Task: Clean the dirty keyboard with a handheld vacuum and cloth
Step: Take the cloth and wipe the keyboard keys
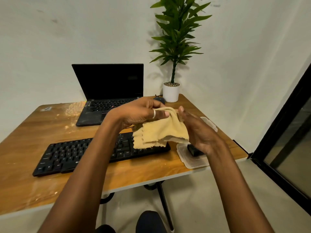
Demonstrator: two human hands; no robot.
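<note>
A tan cloth (159, 133) hangs in folds above the right end of the black keyboard (67, 153), held up in the air. My left hand (138, 113), with a ring on the thumb, pinches the cloth's top edge. My right hand (198, 130) grips the cloth's right side, with its fingers behind the fabric. The keyboard lies flat on the wooden table (42, 128), partly hidden by my left forearm and the cloth. A small black object (193, 150), perhaps the handheld vacuum, sits in a clear plastic tray (193, 162) under my right hand.
An open black laptop (107, 91) stands at the back of the table. A potted plant (173, 68) in a white pot is at the back right corner, next to a dark mouse (159, 99). A clear lid (209, 123) lies right of my hands. A dark door frame (286, 135) is at right.
</note>
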